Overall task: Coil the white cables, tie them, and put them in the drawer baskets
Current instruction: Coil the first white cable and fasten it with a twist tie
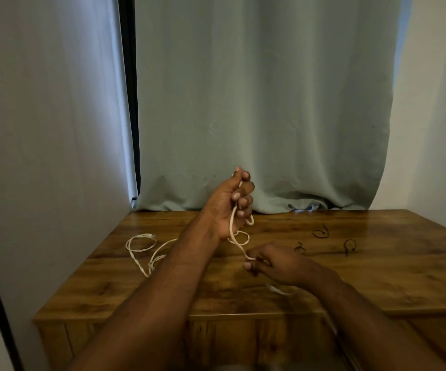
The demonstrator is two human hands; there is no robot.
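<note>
Both hands on 1 white cable (233, 226)
Left hand (229, 204) grips it raised; right hand (272, 262) pinches it lower, above wooden table (377, 277).

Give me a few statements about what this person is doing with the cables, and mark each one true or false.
1. The left hand is raised and grips a white cable. True.
2. The right hand lies flat and holds nothing. False: it pinches the same cable lower down, near the wooden tabletop.
3. A second white cable lies loosely looped on the tabletop to the left. True.
4. The small dark ties are already wrapped round a cable. False: they lie loose on the tabletop to the right.
5. A curtain hangs behind the tabletop. True.
</note>
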